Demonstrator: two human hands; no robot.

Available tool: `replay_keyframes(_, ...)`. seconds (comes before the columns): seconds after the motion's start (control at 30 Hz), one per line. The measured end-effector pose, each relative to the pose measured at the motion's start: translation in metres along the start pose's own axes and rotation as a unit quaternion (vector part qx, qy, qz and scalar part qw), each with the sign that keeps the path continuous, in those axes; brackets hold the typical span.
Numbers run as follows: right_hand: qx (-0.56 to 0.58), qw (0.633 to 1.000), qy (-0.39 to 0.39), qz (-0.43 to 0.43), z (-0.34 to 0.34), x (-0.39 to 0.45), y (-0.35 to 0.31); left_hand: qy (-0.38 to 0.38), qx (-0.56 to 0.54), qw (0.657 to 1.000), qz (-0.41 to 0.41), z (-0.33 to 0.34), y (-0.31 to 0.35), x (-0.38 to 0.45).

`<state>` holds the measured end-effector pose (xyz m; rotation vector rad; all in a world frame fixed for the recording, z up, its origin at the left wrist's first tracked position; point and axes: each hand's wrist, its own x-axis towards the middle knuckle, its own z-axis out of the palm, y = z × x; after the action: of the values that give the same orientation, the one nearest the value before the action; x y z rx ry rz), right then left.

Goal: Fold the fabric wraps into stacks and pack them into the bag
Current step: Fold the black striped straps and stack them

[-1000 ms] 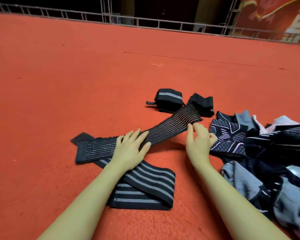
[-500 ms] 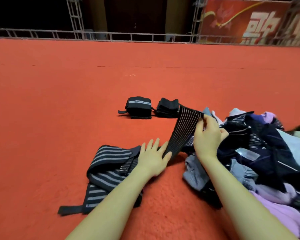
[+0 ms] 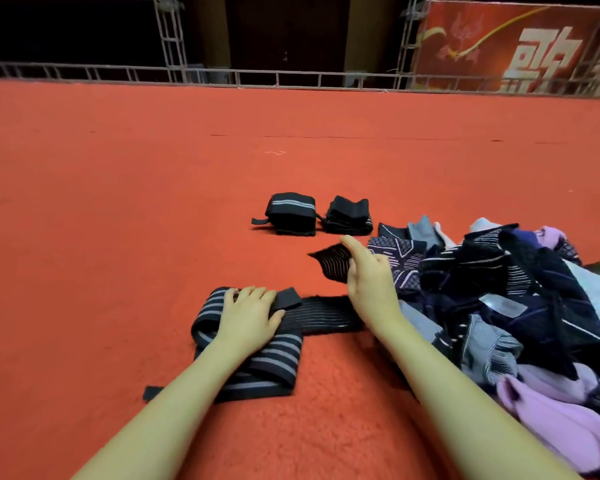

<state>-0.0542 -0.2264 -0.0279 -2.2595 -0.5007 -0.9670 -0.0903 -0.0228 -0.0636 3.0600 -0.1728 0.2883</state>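
Observation:
A long black wrap with thin pale stripes (image 3: 323, 311) lies across the red carpet. My left hand (image 3: 248, 317) presses its near end flat, fingers spread, on top of a wider grey-striped wrap (image 3: 274, 356). My right hand (image 3: 369, 277) pinches the far end (image 3: 331, 263) and holds it lifted above the carpet, doubled back over the rest of the wrap. Two folded black bundles sit further out: one with a grey band (image 3: 291, 213) and a plain one (image 3: 349, 216). No bag is in view.
A loose pile of dark, grey and purple fabrics (image 3: 506, 292) fills the right side, touching my right forearm. Red carpet (image 3: 118, 220) stretches left and ahead to a metal truss railing (image 3: 291, 79) and a red banner (image 3: 520, 43).
My right hand lifted the wrap's far end off the carpet and carried it back toward my left hand, doubling the wrap. My left hand slid to the wrap's near end.

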Motion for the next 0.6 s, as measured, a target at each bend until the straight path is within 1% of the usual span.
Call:
replay_keyframes(0.07,-0.051,0.996,-0.049,-0.053,0.015,-0.007,-0.006,0.017,-0.035,0.999,-0.012,0.006,-0.009,-0.004)
replay_keyframes(0.13,-0.101,0.983,-0.103,-0.113,0.029,-0.018,-0.01,0.047,-0.06,0.997,-0.025,0.012,-0.012,-0.005)
replay_keyframes(0.17,-0.111,0.977,-0.125,-0.137,0.035,-0.024,-0.01,0.06,-0.068,0.995,-0.03,0.013,-0.012,-0.004)
replay_keyframes(0.23,-0.115,0.97,-0.146,-0.154,0.042,-0.036,-0.008,0.098,-0.087,0.991,-0.037,0.014,-0.013,-0.002)
replay_keyframes(0.3,-0.113,0.969,-0.166,-0.145,0.044,-0.047,-0.007,0.127,-0.078,0.988,-0.039,0.014,-0.017,0.001)
replay_keyframes(0.37,-0.107,0.963,-0.227,-0.101,0.041,-0.052,-0.013,0.129,-0.08,0.987,-0.054,0.014,-0.02,0.002)
replay_keyframes(0.43,-0.096,0.946,-0.306,-0.035,0.037,-0.051,-0.015,0.118,-0.091,0.987,-0.067,0.013,-0.022,0.002)
replay_keyframes(0.47,-0.092,0.942,-0.323,-0.012,0.036,-0.05,-0.015,0.117,-0.093,0.986,-0.078,0.013,-0.024,0.002)
replay_keyframes(0.53,-0.079,0.94,-0.332,0.011,0.034,-0.048,-0.016,0.123,-0.099,0.983,-0.095,0.013,-0.027,0.002)
replay_keyframes(0.6,-0.075,0.939,-0.336,0.013,0.031,-0.049,-0.019,0.134,-0.095,0.983,-0.082,0.012,-0.029,0.003)
